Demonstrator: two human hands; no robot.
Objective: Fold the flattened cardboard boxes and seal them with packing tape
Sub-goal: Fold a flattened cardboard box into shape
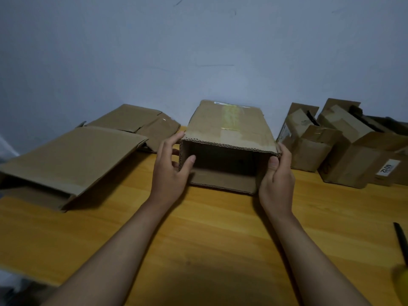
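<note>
Forearms reach from the near edge across the desk (209, 239), the largest item we record. At its centre stands the opened box (227, 149), mouth facing us, old tape on its top panel. Flattened cardboard (72, 160) lies to its left; folded boxes (344, 151) stand to its right. Our left hand (171, 171) grasps the left wall, thumb inside, fingers (176, 138) outside. Our right hand (279, 173) grips the right wall likewise. We judge the squaring step in hand; next, flaps must close and tape be found, none plainly visible.
</note>
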